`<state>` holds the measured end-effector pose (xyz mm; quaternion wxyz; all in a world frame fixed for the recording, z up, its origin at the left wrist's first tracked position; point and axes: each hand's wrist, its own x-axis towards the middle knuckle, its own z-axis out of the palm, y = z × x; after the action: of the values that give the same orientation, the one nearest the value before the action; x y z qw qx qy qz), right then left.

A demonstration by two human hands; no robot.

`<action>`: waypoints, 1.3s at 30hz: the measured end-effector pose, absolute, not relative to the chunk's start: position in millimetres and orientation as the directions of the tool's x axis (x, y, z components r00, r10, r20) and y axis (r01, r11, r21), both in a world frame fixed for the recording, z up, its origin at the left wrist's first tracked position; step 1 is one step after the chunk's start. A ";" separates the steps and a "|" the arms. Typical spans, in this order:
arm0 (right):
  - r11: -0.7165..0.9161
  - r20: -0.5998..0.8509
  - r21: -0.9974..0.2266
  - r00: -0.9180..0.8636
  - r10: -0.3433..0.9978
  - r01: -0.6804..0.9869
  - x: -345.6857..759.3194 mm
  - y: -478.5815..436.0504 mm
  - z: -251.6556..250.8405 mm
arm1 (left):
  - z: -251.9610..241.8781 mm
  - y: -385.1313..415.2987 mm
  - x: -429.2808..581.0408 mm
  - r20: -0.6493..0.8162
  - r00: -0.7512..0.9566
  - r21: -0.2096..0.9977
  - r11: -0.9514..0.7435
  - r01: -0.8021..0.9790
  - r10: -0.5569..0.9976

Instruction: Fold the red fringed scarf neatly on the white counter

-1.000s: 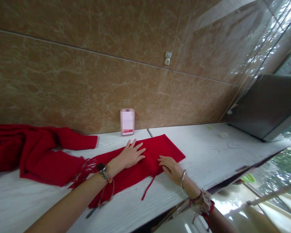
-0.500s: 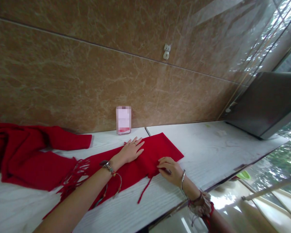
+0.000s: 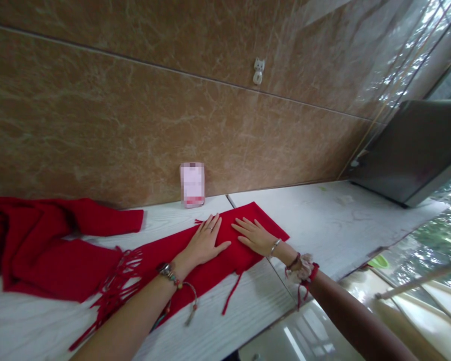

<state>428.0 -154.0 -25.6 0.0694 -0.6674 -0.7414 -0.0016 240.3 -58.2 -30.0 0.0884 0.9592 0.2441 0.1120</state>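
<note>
A red fringed scarf (image 3: 188, 296) lies flat along the white countertop, its right end folded to a slanted edge. My left hand (image 3: 202, 241) rests palm down on the scarf's middle with the fingers spread. Just to its right, my right hand (image 3: 256, 236) also lies flat on the cloth near the folded end, fingers stretched out. Neither hand grips anything. One strand of fringe sticks out from the front edge below my right hand. At the left, the rest of the red fabric sits in loose folds, with tassels between it and the flat part.
A phone (image 3: 193, 185), its screen blurred, leans upright against the brown marbled wall (image 3: 116, 125). A small white cat-shaped hook (image 3: 258, 71) is fixed above. The white countertop (image 3: 334, 225) runs right to a dark box-like appliance (image 3: 409, 150). A green dish (image 3: 378, 260) is beyond the front edge.
My right hand has moved from pinching the scarf's front edge up onto the cloth, and its fingers have opened flat. My left hand has stayed on the scarf, its thumb now more spread.
</note>
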 end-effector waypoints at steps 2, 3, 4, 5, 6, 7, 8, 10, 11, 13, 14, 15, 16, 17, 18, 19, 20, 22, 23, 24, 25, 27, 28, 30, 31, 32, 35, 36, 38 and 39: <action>0.038 0.121 -0.053 -0.032 0.992 0.998 451.0 -155.5 -28.2 | -29.0 -58.6 239.8 0.163 0.860 0.222 -0.867 0.446 0.484; -0.022 0.118 -0.037 0.026 0.993 0.999 463.7 -157.1 -28.2 | -28.7 -58.7 239.8 0.156 0.863 0.221 -0.869 0.444 0.480; -0.101 0.104 -0.024 0.103 0.989 0.995 475.3 -158.1 -27.1 | -28.6 -58.6 240.0 0.150 0.866 0.219 -0.870 0.442 0.478; -0.181 0.091 -0.010 0.181 0.979 0.983 484.5 -158.2 -25.0 | -28.8 -58.4 240.2 0.145 0.868 0.219 -0.871 0.440 0.475; -0.230 0.094 0.000 0.229 0.969 0.973 490.1 -156.7 -22.2 | -29.2 -58.1 240.5 0.145 0.869 0.219 -0.872 0.438 0.473; -0.249 0.112 0.001 0.247 0.963 0.969 491.5 -153.4 -19.0 | -29.9 -57.8 240.8 0.149 0.869 0.220 -0.873 0.436 0.472; -0.226 0.142 -0.006 0.225 0.964 0.974 488.6 -148.3 -15.9 | -30.8 -57.4 241.0 0.157 0.870 0.221 -0.875 0.431 0.468; -0.083 0.212 -0.034 0.088 0.973 0.996 472.2 -134.0 -12.3 | -32.3 -57.0 241.3 0.174 0.871 0.221 -0.880 0.421 0.460; 0.008 0.224 -0.048 0.003 0.974 0.999 461.4 -126.0 -12.2 | -32.7 -57.1 241.3 0.180 0.870 0.221 -0.881 0.419 0.459; 0.114 0.180 -0.069 -0.100 0.979 0.991 442.6 -111.2 -15.5 | -32.5 -57.9 241.0 0.183 0.865 0.220 -0.877 0.427 0.467; 0.115 0.130 -0.077 -0.105 0.986 0.990 437.5 -105.6 -18.3 | -31.9 -58.5 240.7 0.179 0.862 0.220 -0.873 0.435 0.474; 0.094 0.083 -0.079 -0.087 0.993 0.992 436.5 -101.7 -21.4 | -31.2 -59.2 240.4 0.170 0.860 0.219 -0.869 0.443 0.481; 0.051 0.044 -0.074 -0.048 0.998 0.996 439.8 -99.6 -24.3 | -30.5 -59.8 240.1 0.161 0.859 0.218 -0.867 0.449 0.485; -0.010 0.022 -0.066 0.011 1.000 0.998 446.9 -99.0 -26.5 | -29.9 -60.2 239.8 0.154 0.861 0.216 -0.867 0.449 0.484; -0.075 0.020 -0.055 0.077 0.997 0.996 457.1 -99.8 -27.9 | -29.7 -60.5 239.6 0.153 0.864 0.215 -0.870 0.444 0.479; -0.152 0.030 -0.046 0.154 0.988 0.987 469.0 -101.4 -28.2 | -29.7 -60.5 239.5 0.158 0.867 0.214 -0.873 0.438 0.473; -0.228 0.041 -0.046 0.230 0.972 0.973 481.3 -103.6 -27.4 | -30.2 -60.3 239.5 0.167 0.867 0.214 -0.876 0.433 0.470; -0.302 0.059 -0.041 0.304 0.951 0.952 501.6 -107.6 -23.4 | -31.8 -59.6 239.8 0.180 0.865 0.212 -0.877 0.432 0.469; -0.320 0.070 -0.037 0.322 0.944 0.947 507.6 -108.7 -21.1 | -32.8 -59.2 240.0 0.182 0.863 0.212 -0.876 0.434 0.472; -0.322 0.088 -0.034 0.324 0.942 0.946 510.0 -109.1 -19.3 | -33.8 -58.8 240.3 0.182 0.862 0.211 -0.875 0.436 0.474; -0.309 0.118 -0.039 0.312 0.943 0.950 508.8 -108.6 -18.6 | -34.7 -58.4 240.6 0.182 0.862 0.211 -0.875 0.436 0.474; -0.206 0.196 -0.064 0.215 0.957 0.976 496.6 -105.9 -21.1 | -36.4 -57.8 241.0 0.188 0.862 0.213 -0.877 0.431 0.470; -0.119 0.230 -0.075 0.134 0.964 0.990 487.0 -104.2 -24.4 | -37.0 -57.6 241.1 0.192 0.862 0.216 -0.877 0.429 0.469; 0.060 0.252 -0.079 -0.038 0.967 0.995 466.0 -101.1 -32.9 | -37.9 -57.1 241.0 0.198 0.860 0.223 -0.876 0.428 0.470; 0.114 0.234 -0.075 -0.094 0.968 0.991 456.8 -100.1 -37.0 | -38.0 -56.9 240.8 0.199 0.859 0.226 -0.875 0.428 0.472; 0.143 0.210 -0.071 -0.125 0.970 0.987 449.6 -99.4 -40.4 | -37.8 -56.9 240.5 0.198 0.858 0.228 -0.874 0.430 0.474; 0.126 0.160 -0.059 -0.115 0.980 0.990 446.3 -99.6 -44.5 | -36.2 -57.4 239.8 0.186 0.859 0.229 -0.871 0.435 0.477; 0.105 0.151 -0.053 -0.096 0.984 0.993 451.5 -100.5 -44.0 | -35.4 -57.7 239.7 0.181 0.859 0.229 -0.870 0.436 0.478; 0.031 0.136 -0.039 -0.025 0.990 0.999 468.2 -103.7 -41.5 | -33.7 -58.3 239.7 0.172 0.859 0.229 -0.868 0.440 0.482; -0.021 0.133 -0.037 0.026 0.991 0.999 477.8 -105.9 -39.6 | -32.9 -58.6 239.8 0.168 0.860 0.229 -0.867 0.442 0.482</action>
<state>477.8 -105.9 -39.6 0.0599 -0.7138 -0.6969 -0.0350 239.8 -58.6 -32.9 0.0916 0.9599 0.2408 0.1103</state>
